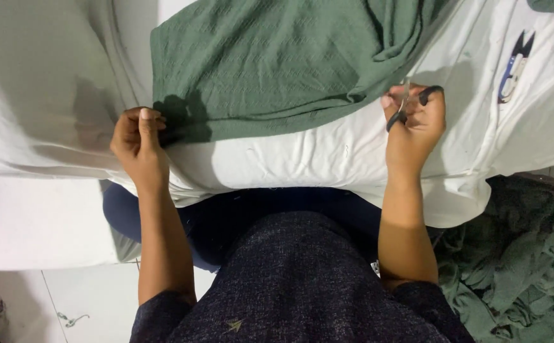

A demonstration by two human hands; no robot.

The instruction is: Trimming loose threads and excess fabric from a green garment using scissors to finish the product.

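Note:
A green textured cloth [270, 63] lies spread over a white sheet [289, 155] on the surface before me. My left hand [138, 143] pinches the cloth's lower left corner, fingers closed on the fabric edge. My right hand [415, 124] grips black-handled scissors [405, 105] at the cloth's lower right edge, with the blades pointing into the fabric. The blades are mostly hidden by my fingers and the cloth fold.
A small thread snipper [515, 67] with blue and black handles rests on the white sheet at the upper right. A heap of green fabric [518, 260] lies on the floor at the lower right. White floor tiles [86, 298] show at the lower left.

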